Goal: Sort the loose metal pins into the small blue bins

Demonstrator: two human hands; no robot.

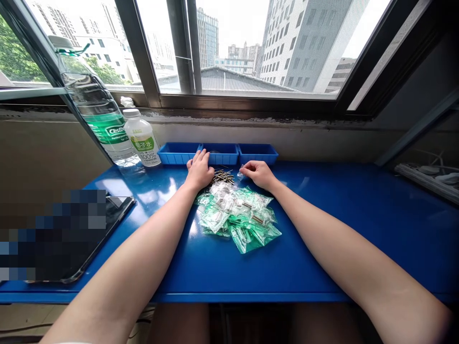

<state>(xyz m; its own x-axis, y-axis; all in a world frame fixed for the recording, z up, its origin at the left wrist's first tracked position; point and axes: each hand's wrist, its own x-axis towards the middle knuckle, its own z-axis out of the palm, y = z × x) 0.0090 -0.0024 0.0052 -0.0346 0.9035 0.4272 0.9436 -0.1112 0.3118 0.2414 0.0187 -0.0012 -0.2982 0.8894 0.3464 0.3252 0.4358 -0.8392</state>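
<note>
My left hand (200, 170) is open, its fingers stretched toward the front wall of the middle blue bin (229, 156). Its thumb is beside a heap of thin brass-coloured screws or pins (223, 177); their exact kind is too small to make out. My right hand (260, 175), closed in a pinch, grips what looks like a small clear plastic bag (241, 173) just right of the heap. In front of both hands lies a pile of small clear-and-green plastic bags (236, 212), some with metal pieces inside.
Blue bins (258, 154) stand in a row at the back of the blue table (322, 229). To the left are a large water bottle (103, 114), a smaller white bottle (143, 138) and a dark tablet-like device (96, 239). A power strip (430, 179) is at the right.
</note>
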